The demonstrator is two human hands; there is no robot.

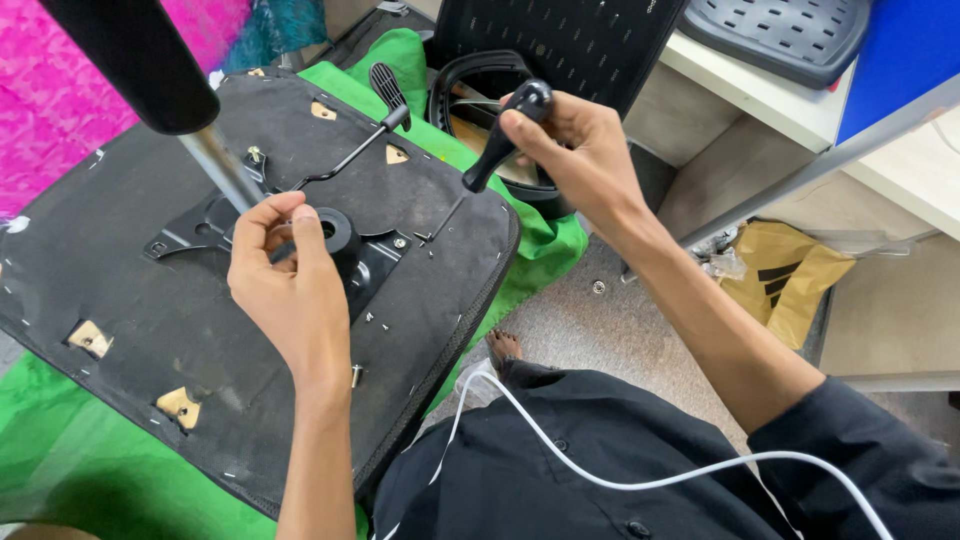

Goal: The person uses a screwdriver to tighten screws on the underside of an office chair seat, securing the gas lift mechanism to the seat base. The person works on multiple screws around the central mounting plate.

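Fig.: Upturned black fabric-covered office chair seat [120, 300], underside up, on green cloth [60, 460]. Left hand [285, 285], fingers curled on the black round collar [340, 235] of the black metal tilt mechanism plate [200, 230] at seat centre. Right hand [570, 150], fingers clamped on a black-handled screwdriver [500, 140], tip lowered toward the plate w/o touching. Plate already seated; some screws in, approx.; tightening apparently left. Black adjustment lever [350, 155] attached.

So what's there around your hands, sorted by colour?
Black: 3 - upturned fabric-covered seat base, plastic-handled screwdriver, paddle-tipped metal lever
Green: 1 - cloth sheet
Yellow: 1 - crumpled bag
White: 1 - cable
Total: 6
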